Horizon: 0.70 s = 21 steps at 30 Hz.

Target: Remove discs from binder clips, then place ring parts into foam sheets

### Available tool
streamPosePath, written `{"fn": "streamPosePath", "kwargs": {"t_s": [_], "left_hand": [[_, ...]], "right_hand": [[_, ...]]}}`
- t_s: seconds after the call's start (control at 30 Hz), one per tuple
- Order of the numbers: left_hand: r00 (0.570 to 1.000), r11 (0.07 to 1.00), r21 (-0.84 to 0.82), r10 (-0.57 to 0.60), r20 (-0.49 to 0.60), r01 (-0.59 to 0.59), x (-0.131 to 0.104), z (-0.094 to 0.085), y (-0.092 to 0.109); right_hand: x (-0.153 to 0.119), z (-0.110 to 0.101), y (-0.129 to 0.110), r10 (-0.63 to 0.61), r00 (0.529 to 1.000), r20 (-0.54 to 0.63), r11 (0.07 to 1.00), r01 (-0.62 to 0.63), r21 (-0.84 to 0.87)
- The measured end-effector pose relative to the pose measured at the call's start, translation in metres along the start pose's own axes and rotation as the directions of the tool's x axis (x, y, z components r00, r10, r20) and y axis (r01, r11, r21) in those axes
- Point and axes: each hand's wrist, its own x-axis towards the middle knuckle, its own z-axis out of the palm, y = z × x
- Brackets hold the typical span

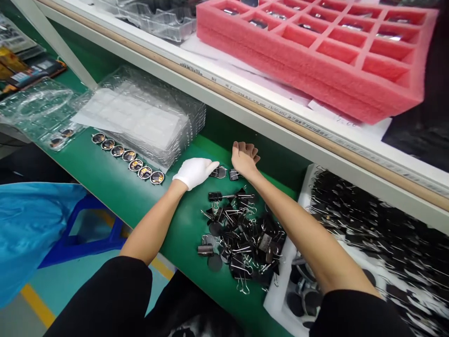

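Note:
My left hand point(194, 172), in a white glove, is at the back of the green bench with its thumb against a black binder clip point(214, 172). A grey round disc point(221, 172) sits in that clip; the other fingers are hidden beneath the hand. Bare and raised slightly, my right hand point(244, 157) has its fingers curled inward, and what they may hold is hidden. Just below it lies another binder clip point(234, 174). Nearer my body is a heap of black binder clips point(242, 234) with wire handles, mixed with loose dark discs point(214, 262).
Several round metal-rimmed parts point(129, 155) form a row at left, beside stacked clear plastic trays point(140, 117). A shelf edge point(245, 100) runs above my hands, carrying a pink foam tray point(308, 70). At right, a white foam box point(280, 285) holds many clips and discs.

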Motion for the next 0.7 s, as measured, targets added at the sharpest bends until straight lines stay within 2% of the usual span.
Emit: {"fn": "streamPosePath", "kwargs": {"t_s": [0.23, 0.5, 0.7], "left_hand": [[1.000, 0.999, -0.026, -0.025, 0.015, 0.025, -0.003, 0.000, 0.010], [1.000, 1.000, -0.018, -0.015, 0.004, 0.015, -0.002, 0.009, 0.026], [1.000, 0.998, 0.054, -0.017, -0.008, 0.017, -0.001, 0.013, 0.028]], "right_hand": [[-0.001, 0.003, 0.019, 0.041, 0.995, -0.090, 0.999, -0.038, 0.030], [-0.001, 0.006, 0.023, 0.050, 0.990, -0.129, 0.997, -0.042, 0.064], [-0.005, 0.005, 0.020, 0.061, 0.983, -0.171, 0.998, -0.055, 0.037]]}}
